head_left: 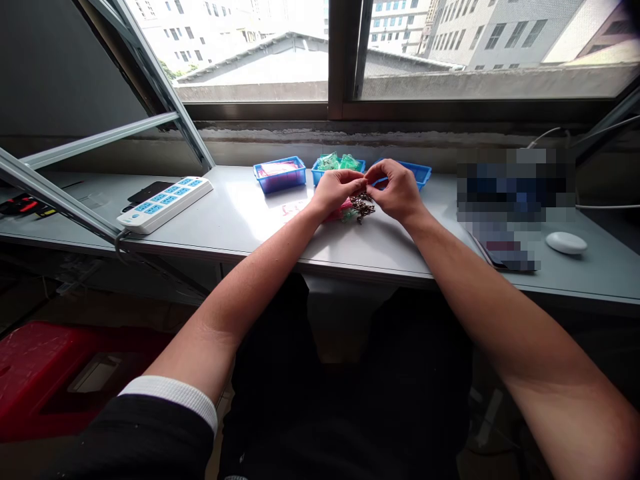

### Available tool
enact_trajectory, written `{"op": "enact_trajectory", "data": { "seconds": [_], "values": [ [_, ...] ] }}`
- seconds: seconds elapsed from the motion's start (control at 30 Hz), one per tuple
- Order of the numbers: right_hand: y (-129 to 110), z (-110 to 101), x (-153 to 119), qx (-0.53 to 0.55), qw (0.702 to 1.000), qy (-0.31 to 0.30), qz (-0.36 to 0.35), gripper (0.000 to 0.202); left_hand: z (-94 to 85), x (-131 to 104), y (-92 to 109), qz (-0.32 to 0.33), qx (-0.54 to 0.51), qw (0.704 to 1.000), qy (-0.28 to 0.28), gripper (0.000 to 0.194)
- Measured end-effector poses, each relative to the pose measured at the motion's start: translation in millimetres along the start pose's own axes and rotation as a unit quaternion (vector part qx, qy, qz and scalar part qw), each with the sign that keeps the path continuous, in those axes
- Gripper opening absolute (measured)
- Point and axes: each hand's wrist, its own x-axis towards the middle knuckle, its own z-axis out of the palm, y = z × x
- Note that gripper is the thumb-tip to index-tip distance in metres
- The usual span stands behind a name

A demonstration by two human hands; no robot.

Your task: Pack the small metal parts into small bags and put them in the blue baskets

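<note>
My left hand (340,190) and my right hand (397,190) meet fingertip to fingertip above the white table, both pinched closed. Whatever lies between the fingertips is too small to make out. Just below them is a pile of small brownish metal pieces (363,208), with pink and green bits (343,213) beside it, partly covered by my left hand. Behind my hands stands a blue tray with green, clear-looking pieces (349,162). Another blue tray (424,175) is partly hidden by my right hand.
A blue tray (280,187) with pinkish flat packets sits at the back left. Left of it lies a white power strip (167,205) near a metal frame (163,87). On the right are a white oval object (566,243) and a blurred-out area. A red stool (30,380) stands below.
</note>
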Motion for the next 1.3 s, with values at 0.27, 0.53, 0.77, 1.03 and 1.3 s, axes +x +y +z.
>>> {"op": "enact_trajectory", "data": {
  "seconds": [0.27,0.53,0.77,1.03,1.3],
  "values": [
    [1,1,0,0.019,1.000,0.011,0.021,0.012,-1.0,7,-15,0.067,0.046,0.997,0.019,0.036],
    [9,0,3,0.020,0.999,0.003,0.046,0.015,-3.9,11,-25,0.108,0.060,0.992,0.011,0.047],
    [9,-1,2,0.014,0.999,0.001,0.033,0.026,-6.1,12,-19,0.092,0.055,0.994,0.036,0.045],
    [0,-2,2,-0.005,0.999,0.038,0.031,0.021,0.6,-5,5,0.073,0.171,0.982,0.020,0.027],
    [0,-2,0,0.007,1.000,0.005,0.014,0.020,0.7,-4,3,0.055,0.125,0.990,0.040,0.020]
  ]
}}
